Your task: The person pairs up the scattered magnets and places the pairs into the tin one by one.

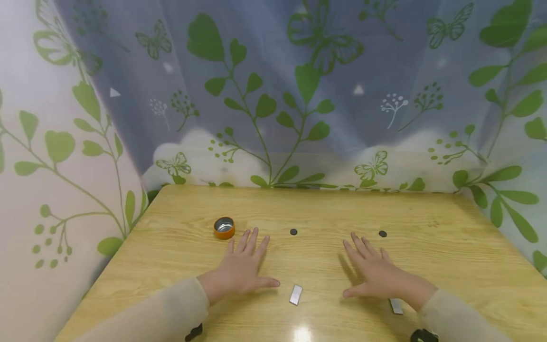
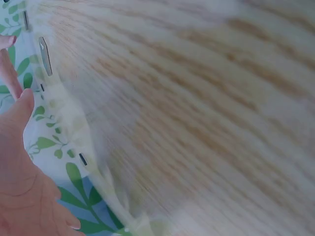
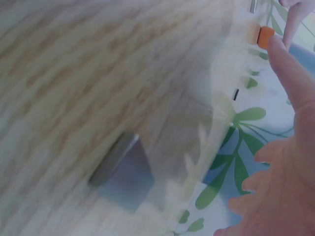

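My left hand (image 1: 241, 268) is spread with straight fingers over the table, holding nothing. An orange cup-like container (image 1: 224, 228) with a shiny metal inside stands just beyond its fingertips on the left. Fingers also apart, my right hand (image 1: 376, 273) hovers above the wood with its shadow beside it. Between the hands lies a small flat silvery rectangular piece (image 1: 296, 295). A second silvery piece (image 1: 396, 306) is partly hidden under the right wrist; the right wrist view shows a blurred silvery block (image 3: 125, 172). Farther back lie two dark discs, one central (image 1: 293, 232), the other right (image 1: 382, 233).
The wood-grain table (image 1: 333, 204) meets a curtain (image 1: 265, 142) printed with leaves and butterflies along its back edge. More printed cloth (image 1: 55, 156) hangs at the left. A bright reflection shows on the table near the front.
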A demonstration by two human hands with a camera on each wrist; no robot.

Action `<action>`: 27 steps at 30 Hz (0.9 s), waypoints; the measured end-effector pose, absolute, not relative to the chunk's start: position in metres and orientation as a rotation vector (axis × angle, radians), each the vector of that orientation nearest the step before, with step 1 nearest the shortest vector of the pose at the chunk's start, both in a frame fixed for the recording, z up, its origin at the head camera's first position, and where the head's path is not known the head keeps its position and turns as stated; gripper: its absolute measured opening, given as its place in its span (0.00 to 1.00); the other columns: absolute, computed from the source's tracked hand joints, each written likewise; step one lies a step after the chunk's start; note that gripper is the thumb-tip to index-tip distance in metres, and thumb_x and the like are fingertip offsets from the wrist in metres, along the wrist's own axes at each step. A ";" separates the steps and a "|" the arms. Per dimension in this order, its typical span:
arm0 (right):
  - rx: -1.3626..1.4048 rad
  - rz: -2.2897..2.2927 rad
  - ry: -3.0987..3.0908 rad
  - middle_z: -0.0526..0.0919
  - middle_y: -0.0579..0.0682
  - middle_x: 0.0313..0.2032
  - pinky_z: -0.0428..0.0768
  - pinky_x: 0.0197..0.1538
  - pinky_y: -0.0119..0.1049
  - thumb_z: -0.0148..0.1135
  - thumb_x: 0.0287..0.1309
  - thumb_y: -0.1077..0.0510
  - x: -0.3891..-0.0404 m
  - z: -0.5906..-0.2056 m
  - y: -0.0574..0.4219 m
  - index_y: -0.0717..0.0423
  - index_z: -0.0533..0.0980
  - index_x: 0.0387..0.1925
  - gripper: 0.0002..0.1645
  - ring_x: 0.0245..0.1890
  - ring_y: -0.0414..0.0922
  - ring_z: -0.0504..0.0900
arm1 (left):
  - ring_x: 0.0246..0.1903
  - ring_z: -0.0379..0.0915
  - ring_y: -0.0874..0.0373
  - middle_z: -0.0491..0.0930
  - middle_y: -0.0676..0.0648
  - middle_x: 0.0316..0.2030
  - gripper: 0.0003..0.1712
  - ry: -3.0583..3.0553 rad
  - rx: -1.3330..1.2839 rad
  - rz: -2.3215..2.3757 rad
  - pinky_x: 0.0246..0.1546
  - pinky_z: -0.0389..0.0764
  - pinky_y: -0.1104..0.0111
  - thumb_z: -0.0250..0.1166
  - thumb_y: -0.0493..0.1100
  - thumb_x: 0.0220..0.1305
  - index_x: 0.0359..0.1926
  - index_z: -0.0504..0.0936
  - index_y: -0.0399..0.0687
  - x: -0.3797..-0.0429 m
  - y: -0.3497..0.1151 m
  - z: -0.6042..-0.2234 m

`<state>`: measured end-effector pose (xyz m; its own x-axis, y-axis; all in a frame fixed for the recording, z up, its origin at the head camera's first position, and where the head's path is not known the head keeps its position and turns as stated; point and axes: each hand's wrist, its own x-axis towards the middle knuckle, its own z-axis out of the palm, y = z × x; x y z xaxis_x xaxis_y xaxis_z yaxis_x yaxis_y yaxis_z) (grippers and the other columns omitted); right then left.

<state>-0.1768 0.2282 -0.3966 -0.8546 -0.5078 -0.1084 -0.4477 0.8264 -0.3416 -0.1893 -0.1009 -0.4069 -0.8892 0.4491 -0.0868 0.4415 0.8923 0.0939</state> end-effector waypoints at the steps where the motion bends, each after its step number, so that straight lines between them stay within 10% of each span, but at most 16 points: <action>1: -0.750 -0.461 2.816 0.37 0.69 0.69 0.40 0.52 0.76 0.63 0.41 0.28 -0.177 -0.397 0.230 0.64 0.44 0.71 0.69 0.66 0.69 0.38 | 0.69 0.31 0.40 0.35 0.36 0.71 0.60 2.952 0.696 0.108 0.62 0.41 0.41 0.50 0.79 0.50 0.73 0.44 0.49 -0.189 -0.101 -0.406; 16: -0.708 -0.663 2.606 0.54 0.76 0.63 0.67 0.51 0.62 0.67 0.51 0.46 -0.177 -0.378 0.286 0.73 0.57 0.64 0.50 0.57 0.70 0.63 | 0.68 0.45 0.41 0.45 0.37 0.70 0.54 2.864 0.813 0.134 0.61 0.52 0.44 0.61 0.71 0.50 0.71 0.55 0.49 -0.187 -0.093 -0.401; 27: -0.751 -0.588 2.593 0.71 0.53 0.44 0.76 0.35 0.38 0.75 0.40 0.50 -0.173 -0.399 0.315 0.65 0.69 0.54 0.40 0.36 0.42 0.74 | 0.53 0.71 0.54 0.72 0.47 0.56 0.38 2.808 0.945 0.136 0.49 0.74 0.62 0.69 0.59 0.50 0.60 0.73 0.50 -0.183 -0.071 -0.397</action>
<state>-0.1729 0.3154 -0.3990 -0.7866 -0.5709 -0.2352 -0.4136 0.7700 -0.4859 -0.1828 -0.0710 -0.3971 -0.7831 0.6068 -0.1361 0.5908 0.7943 0.1416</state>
